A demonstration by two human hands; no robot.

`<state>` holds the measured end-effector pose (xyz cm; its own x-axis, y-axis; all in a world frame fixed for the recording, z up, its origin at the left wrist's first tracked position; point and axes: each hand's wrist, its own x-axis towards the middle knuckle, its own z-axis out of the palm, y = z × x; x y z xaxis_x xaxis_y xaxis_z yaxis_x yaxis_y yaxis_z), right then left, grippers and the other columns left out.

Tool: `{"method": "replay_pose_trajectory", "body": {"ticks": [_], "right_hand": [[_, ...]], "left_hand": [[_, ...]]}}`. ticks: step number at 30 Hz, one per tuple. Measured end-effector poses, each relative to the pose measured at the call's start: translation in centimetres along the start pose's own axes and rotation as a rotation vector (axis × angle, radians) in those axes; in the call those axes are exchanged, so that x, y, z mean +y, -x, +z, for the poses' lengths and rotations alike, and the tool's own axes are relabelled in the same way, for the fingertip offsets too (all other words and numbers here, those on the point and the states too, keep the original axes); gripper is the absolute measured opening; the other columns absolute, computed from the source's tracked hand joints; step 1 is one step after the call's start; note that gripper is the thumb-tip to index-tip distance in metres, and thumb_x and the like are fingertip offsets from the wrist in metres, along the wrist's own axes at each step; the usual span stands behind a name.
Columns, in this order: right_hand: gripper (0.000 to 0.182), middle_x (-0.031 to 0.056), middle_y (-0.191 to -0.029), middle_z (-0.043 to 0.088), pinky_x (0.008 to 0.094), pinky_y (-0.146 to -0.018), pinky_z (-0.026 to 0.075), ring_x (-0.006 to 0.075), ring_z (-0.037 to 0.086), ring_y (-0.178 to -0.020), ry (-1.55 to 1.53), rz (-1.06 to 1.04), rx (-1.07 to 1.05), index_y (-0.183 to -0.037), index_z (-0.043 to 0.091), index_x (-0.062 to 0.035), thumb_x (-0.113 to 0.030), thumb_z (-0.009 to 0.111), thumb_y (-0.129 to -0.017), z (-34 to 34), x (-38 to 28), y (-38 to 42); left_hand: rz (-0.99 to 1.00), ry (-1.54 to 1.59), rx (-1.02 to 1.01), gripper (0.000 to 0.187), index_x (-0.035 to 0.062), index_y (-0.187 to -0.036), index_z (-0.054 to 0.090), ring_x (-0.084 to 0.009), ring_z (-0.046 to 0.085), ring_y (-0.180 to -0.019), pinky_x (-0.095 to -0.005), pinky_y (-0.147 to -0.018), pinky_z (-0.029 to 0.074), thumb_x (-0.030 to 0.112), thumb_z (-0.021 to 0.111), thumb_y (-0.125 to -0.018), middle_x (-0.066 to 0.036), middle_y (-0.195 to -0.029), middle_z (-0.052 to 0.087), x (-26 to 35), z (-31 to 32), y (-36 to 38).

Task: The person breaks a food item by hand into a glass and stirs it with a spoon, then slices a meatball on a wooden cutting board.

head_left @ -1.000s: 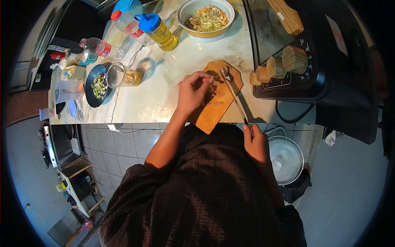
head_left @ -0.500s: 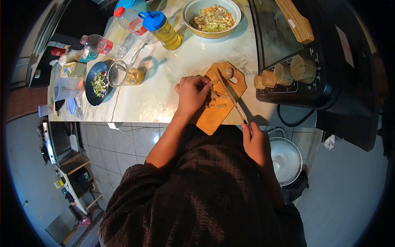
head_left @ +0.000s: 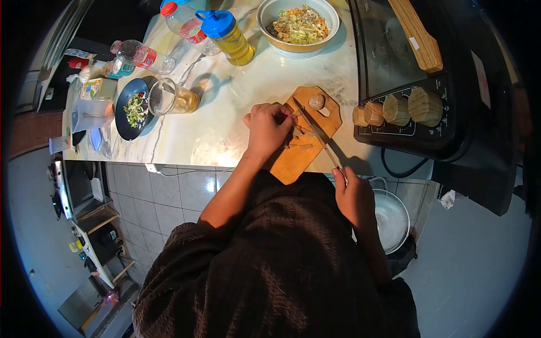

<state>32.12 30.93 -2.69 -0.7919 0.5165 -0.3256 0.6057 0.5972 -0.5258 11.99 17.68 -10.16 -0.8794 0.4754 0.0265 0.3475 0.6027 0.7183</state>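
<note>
A wooden cutting board lies on the marble counter near its front edge. My left hand rests on the board, fingers curled over a small pale piece of food I cannot identify. My right hand grips the handle of a long knife, whose blade lies across the board right beside my left fingers. Several cut slices lie by the blade, and a round brownish piece sits at the board's far end.
A bowl of chopped vegetables, an oil bottle with blue cap, plastic bottles, a glass mug and a dark plate with greens stand on the counter. A black appliance with wooden knobs is at right. A fan sits below.
The knife blade has shifted along the board toward my left fingers, and more slices lie beside it. Both hands stay in roughly the same places; the view shifted slightly.
</note>
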Motion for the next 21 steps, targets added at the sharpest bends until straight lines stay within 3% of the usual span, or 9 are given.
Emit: {"method": "replay_pose_trajectory", "body": {"ticks": [8, 14, 19, 21], "right_hand": [[0.033, 0.025, -0.066, 0.064, 0.0534, -0.059, 0.051, 0.0458, 0.066, -0.069, 0.128, -0.022, 0.001, -0.086, 0.061, -0.0029, -0.033, 0.059, -0.099, 1.7, 0.8, -0.2], [0.034, 0.0281, -0.072, 0.063, 0.0542, -0.06, 0.049, 0.0475, 0.064, -0.074, 0.187, 0.012, -0.047, -0.086, 0.06, -0.0008, -0.031, 0.057, -0.1, -1.4, -0.1, 0.1], [0.035, 0.0239, -0.068, 0.061, 0.0469, -0.056, 0.045, 0.0448, 0.064, -0.07, 0.049, 0.083, -0.135, -0.086, 0.059, -0.0005, -0.031, 0.055, -0.102, -3.5, 0.8, 1.0], [0.035, 0.0229, -0.067, 0.06, 0.0449, -0.055, 0.044, 0.0438, 0.064, -0.068, -0.025, 0.093, -0.141, -0.086, 0.059, -0.0005, -0.031, 0.054, -0.102, -3.7, 0.7, 1.0]], "left_hand": [[-0.023, -0.017, -0.029, 0.015, 0.0121, -0.088, 0.075, -0.0268, 0.059, -0.097, -0.0417, -0.089, 0.033, 0.025, 0.076, -0.08, -0.005, -0.085, 0.069, 0.2, -0.2, -0.2], [-0.051, -0.043, -0.041, 0.018, 0.0118, -0.09, 0.075, -0.0258, 0.061, -0.099, -0.0406, -0.093, 0.034, 0.028, 0.076, -0.082, -0.005, -0.087, 0.071, 0.3, -0.4, -0.3], [-0.058, -0.019, -0.052, 0.017, 0.0127, -0.092, 0.075, -0.0262, 0.061, -0.103, -0.0409, -0.094, 0.033, 0.027, 0.074, -0.083, -0.004, -0.091, 0.072, 0.0, -1.3, -0.2], [0.03, -0.003, 0.006, 0.013, 0.0133, -0.09, 0.072, -0.0287, 0.059, -0.099, -0.0428, -0.086, 0.033, 0.022, 0.072, -0.08, -0.005, -0.09, 0.07, -0.3, -1.6, -0.2]]}}
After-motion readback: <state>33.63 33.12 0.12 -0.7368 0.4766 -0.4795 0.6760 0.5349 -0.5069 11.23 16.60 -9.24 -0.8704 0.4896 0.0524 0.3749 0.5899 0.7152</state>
